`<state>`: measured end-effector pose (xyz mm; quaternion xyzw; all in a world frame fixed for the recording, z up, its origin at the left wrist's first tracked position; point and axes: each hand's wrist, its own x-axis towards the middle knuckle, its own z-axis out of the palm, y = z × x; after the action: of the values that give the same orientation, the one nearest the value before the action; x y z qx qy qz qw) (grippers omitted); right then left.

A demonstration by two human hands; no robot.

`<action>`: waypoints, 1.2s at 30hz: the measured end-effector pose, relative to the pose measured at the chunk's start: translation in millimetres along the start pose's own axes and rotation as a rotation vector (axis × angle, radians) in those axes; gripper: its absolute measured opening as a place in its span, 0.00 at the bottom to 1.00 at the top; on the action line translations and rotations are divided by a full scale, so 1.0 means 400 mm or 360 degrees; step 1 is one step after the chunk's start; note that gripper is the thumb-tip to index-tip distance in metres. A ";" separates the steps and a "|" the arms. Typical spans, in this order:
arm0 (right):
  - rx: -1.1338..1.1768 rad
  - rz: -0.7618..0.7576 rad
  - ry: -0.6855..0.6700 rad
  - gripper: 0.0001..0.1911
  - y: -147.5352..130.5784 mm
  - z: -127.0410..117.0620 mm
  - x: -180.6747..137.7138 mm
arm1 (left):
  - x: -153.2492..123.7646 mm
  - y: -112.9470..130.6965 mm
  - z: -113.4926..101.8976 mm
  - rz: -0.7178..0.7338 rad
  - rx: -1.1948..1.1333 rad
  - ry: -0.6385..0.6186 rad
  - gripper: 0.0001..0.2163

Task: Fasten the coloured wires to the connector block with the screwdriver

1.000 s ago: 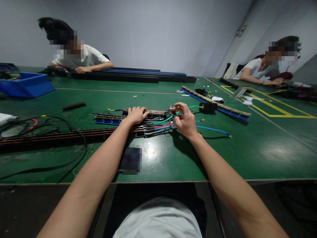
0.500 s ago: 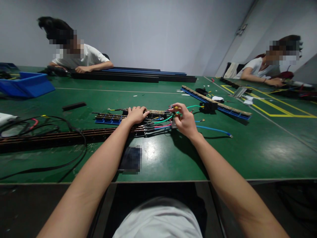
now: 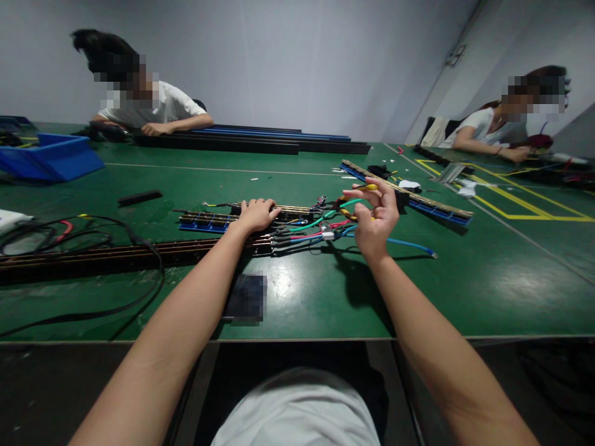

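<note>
My left hand (image 3: 256, 215) lies palm down, fingers curled, pressing on a short black and blue rail section (image 3: 209, 220) on the green table (image 3: 297, 291). Red, green and blue wires (image 3: 311, 230) run from the rail's end toward the right. My right hand (image 3: 374, 217) is raised a little above the table, fingers closed on a small tool with yellow handles (image 3: 357, 201), and a green wire (image 3: 325, 217) leads up to it. A blue wire (image 3: 409, 245) lies to the right of that hand.
A long dark rail (image 3: 93, 257) with black cables (image 3: 93, 235) lies at left. A blue bin (image 3: 49, 158) stands far left. Another blue rail (image 3: 409, 198) sits at right. Long black profiles (image 3: 242, 144) lie at the back. Two other people sit at the tables.
My right hand has lifted and moved right, away from the wire ends, turning palm inward with the yellow-handled tool in it. My left hand has stayed on the rail.
</note>
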<state>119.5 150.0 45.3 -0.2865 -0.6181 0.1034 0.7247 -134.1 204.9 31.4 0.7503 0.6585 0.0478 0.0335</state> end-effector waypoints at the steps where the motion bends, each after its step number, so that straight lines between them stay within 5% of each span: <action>1: 0.0009 0.0011 0.0025 0.22 -0.001 -0.002 0.004 | 0.000 0.000 0.000 0.0002 -0.0003 0.0001 0.23; 8: -0.0072 0.0150 0.0122 0.17 0.009 -0.015 0.020 | -0.006 0.004 -0.006 -0.0011 -0.0001 -0.0005 0.23; 18: -0.0405 0.0273 -0.0180 0.23 0.004 -0.001 0.010 | -0.005 0.004 -0.007 -0.0008 0.0002 -0.0012 0.23; 26: 0.0093 0.0956 -0.0404 0.29 -0.022 -0.002 0.033 | 0.000 -0.001 -0.001 0.0008 -0.0006 0.0008 0.23; 36: 0.0558 0.1590 -0.0547 0.24 -0.078 -0.049 0.078 | 0.001 -0.001 0.000 -0.0006 -0.0004 -0.0001 0.23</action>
<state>138.4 134.7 87.1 -0.3989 -0.4901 0.5809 0.5131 -134.5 205.3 31.3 0.7491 0.6598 0.0482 0.0348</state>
